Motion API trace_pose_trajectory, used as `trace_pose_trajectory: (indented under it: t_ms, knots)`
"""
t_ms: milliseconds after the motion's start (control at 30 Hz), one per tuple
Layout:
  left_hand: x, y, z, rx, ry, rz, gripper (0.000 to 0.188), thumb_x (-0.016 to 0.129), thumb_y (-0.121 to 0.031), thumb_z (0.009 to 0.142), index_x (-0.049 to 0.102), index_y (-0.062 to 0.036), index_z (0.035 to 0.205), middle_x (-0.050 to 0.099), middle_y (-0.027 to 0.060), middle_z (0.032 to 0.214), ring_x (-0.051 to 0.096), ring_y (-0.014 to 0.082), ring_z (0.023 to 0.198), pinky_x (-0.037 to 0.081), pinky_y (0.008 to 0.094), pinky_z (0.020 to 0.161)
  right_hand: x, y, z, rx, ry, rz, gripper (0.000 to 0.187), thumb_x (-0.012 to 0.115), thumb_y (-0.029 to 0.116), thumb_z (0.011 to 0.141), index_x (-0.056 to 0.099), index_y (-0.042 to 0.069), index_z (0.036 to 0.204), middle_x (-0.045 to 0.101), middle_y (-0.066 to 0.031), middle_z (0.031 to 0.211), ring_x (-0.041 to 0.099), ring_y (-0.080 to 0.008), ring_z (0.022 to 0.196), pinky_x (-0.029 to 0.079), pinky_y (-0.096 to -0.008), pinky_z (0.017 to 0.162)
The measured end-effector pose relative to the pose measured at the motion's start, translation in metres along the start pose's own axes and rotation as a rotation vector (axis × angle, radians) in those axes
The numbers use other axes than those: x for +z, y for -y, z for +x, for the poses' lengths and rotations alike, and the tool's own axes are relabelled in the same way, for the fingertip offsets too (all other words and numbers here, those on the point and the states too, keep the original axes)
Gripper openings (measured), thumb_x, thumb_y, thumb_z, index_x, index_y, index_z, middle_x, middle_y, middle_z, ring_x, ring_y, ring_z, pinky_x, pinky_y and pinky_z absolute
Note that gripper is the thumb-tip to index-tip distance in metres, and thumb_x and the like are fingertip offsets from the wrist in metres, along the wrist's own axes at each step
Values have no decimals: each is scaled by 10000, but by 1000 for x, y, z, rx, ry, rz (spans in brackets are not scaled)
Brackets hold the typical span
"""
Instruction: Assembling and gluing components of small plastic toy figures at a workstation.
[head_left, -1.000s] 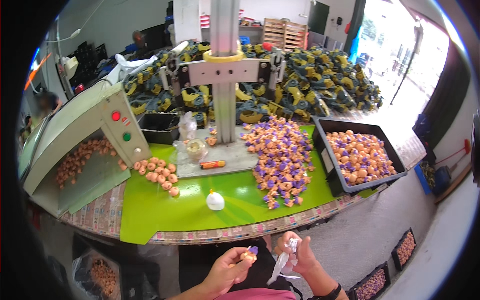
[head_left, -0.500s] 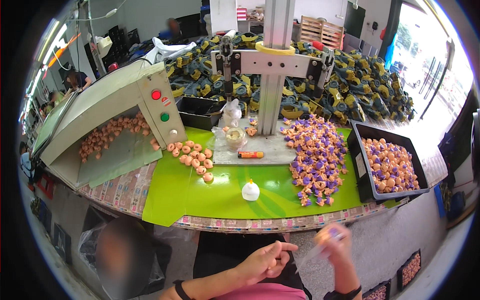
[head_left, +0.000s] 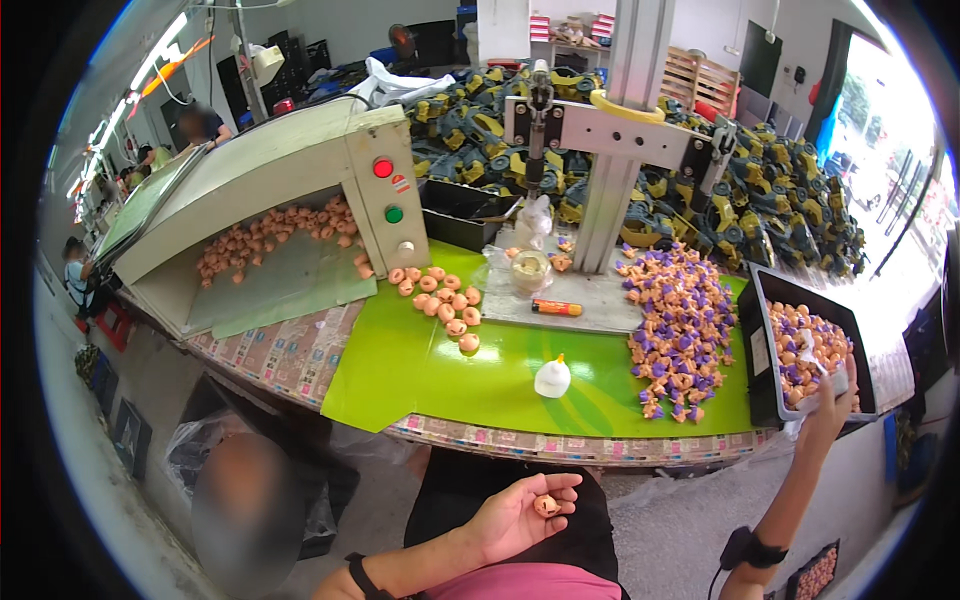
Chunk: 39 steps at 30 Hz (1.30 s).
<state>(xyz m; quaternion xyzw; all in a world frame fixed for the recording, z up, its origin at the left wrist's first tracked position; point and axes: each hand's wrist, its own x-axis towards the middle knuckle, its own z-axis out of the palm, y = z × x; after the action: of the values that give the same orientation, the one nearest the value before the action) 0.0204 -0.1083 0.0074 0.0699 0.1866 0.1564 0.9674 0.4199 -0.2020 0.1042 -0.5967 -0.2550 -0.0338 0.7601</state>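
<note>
My left hand [head_left: 502, 522] is palm up over my lap. Its curled fingers cradle a small peach-coloured doll head [head_left: 547, 506] with a dark opening. At the right, my right hand [head_left: 836, 392] reaches over the near right part of a black tray [head_left: 765, 395] that holds peach and purple toy parts. A thin white piece [head_left: 828, 374], perhaps cloth or paper, is in its closed fingers. Whether a toy part is also there is hidden.
A pile of purple-and-peach toy bodies [head_left: 680, 330] lies left of the tray. A white squeeze bottle [head_left: 552, 378], a glass jar [head_left: 531, 270], an orange tube [head_left: 557, 308] and loose doll heads [head_left: 440, 303] are on the table. A box-shaped machine [head_left: 385, 215] stands left, a metal press frame [head_left: 610, 150] behind.
My right hand has moved from beside my left hand out to the tray, with the white piece. My left hand has turned palm up, showing the doll head. The whole view has shifted leftward.
</note>
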Motion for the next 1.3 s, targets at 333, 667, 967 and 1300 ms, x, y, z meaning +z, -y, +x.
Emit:
trace_pose_trajectory:
  t_ms: [333,667,967,1300]
  knots:
    - [8,17,-33,297,43,945,692,637,-15,806,290,-125,1395,463,10,973,453,32,828,402,194,701,115,57,-233,931,790,825,452,574,-39,756,426,72,1168,499,-89,1010,567,-191,875,504,-351,768]
    - [-35,-25,-142,502,26,568,215,502,-230,944,553,-31,1009,517,13,739,446,91,572,359,220,535,166,42,-281,95,1614,196,278,544,-35,835,520,26,1105,555,-122,1116,549,-202,1020,452,-294,844]
    - [-95,-17,-170,703,-477,283,275,485,-265,951,575,-8,983,478,10,730,430,98,526,323,235,477,182,24,-349,782,2104,95,278,504,134,938,468,51,1202,533,-12,995,497,-85,921,428,-251,824]
    - [-148,4,-149,503,-370,307,391,475,-345,938,405,-106,1240,482,107,1214,557,173,1019,472,368,899,291,112,-432,745,1826,819,206,579,122,899,529,57,1088,521,-1,1000,488,-62,936,404,-237,821]
